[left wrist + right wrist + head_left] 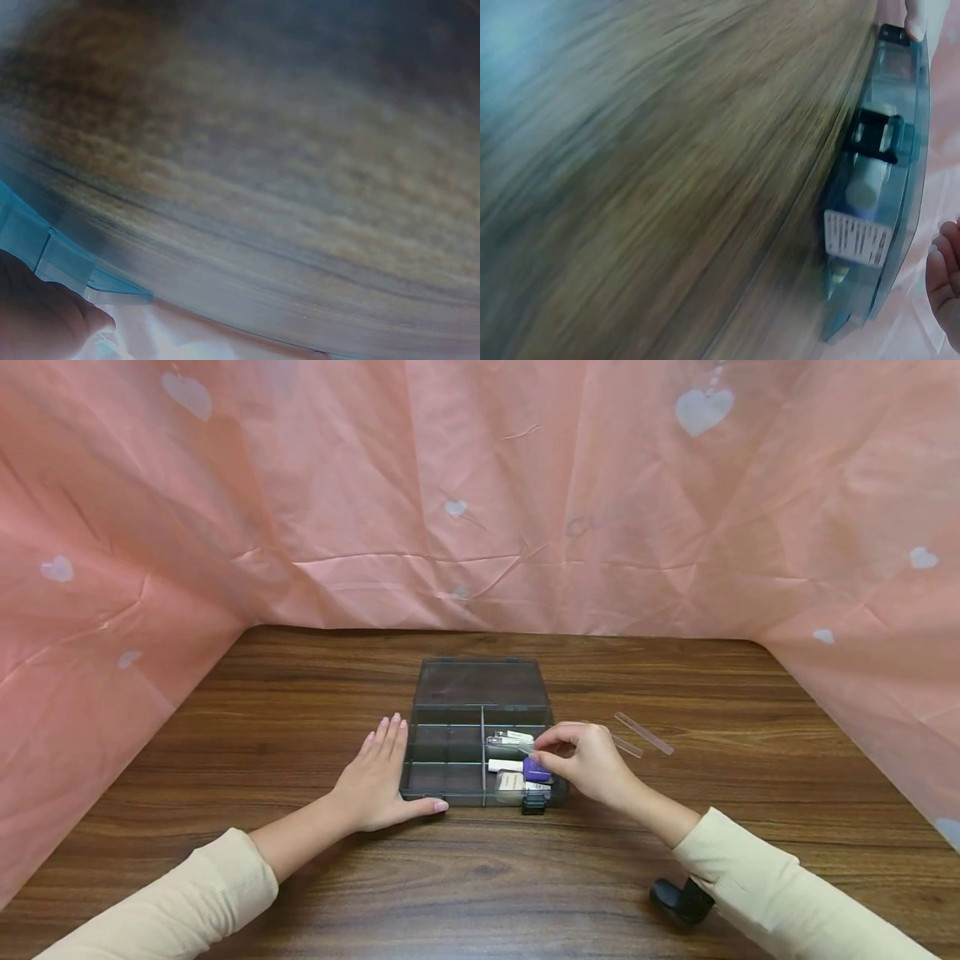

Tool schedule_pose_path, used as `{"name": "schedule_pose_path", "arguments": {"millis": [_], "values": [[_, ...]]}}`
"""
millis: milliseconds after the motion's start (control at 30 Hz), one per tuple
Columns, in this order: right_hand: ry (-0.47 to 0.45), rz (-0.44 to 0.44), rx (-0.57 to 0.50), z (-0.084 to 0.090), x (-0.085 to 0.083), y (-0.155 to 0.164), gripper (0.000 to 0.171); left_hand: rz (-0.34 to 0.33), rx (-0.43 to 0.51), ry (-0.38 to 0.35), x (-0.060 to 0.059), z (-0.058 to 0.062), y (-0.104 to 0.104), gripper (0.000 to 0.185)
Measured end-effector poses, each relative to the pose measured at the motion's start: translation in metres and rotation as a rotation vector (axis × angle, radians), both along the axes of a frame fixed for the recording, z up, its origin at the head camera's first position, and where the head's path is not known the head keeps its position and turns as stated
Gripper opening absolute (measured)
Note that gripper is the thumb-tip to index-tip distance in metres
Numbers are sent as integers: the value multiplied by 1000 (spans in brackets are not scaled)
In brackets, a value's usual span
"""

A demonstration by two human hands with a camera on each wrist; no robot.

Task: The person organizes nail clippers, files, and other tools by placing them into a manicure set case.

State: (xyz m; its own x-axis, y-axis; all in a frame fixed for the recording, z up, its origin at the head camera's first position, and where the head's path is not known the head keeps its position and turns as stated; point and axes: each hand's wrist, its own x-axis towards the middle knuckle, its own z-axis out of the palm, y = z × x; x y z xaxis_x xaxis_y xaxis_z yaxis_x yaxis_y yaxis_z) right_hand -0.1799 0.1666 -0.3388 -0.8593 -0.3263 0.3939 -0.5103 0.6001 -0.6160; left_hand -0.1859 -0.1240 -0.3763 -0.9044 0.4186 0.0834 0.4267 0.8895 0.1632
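A dark see-through compartment box (447,750) lies in the middle of the wooden table (300,710), its lid (480,683) open and lying back. My left hand (375,777) lies flat on the table against the box's left side, thumb along its front edge. My right hand (543,750) hovers over the right-hand compartments and pinches a small clear plastic strip (527,747). Under it lie a purple item (536,769), a white tube (506,766) and a labelled packet (513,783). The right wrist view shows the box (877,210) edge-on; the left wrist view shows only its corner (67,259).
Two clear plastic strips (643,733) (626,745) lie on the table just right of the box. A small black object (681,900) sits by my right sleeve near the front edge. Pink sheeting with white hearts (480,493) walls in the back and both sides.
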Motion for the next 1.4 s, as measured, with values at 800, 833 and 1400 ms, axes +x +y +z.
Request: {"name": "schedule_pose_path", "arguments": {"millis": [800, 833, 1400], "values": [[-9, 147, 12, -1, -2, -50, 5, -4, 10, -19, 2, 2, 3, 117], [-10, 155, 17, -1, -2, -51, 5, -4, 10, -19, 2, 2, 3, 117], [-7, 205, 166, -7, -13, -75, 8, -2, 13, -24, 2, 2, 0, 117]]}}
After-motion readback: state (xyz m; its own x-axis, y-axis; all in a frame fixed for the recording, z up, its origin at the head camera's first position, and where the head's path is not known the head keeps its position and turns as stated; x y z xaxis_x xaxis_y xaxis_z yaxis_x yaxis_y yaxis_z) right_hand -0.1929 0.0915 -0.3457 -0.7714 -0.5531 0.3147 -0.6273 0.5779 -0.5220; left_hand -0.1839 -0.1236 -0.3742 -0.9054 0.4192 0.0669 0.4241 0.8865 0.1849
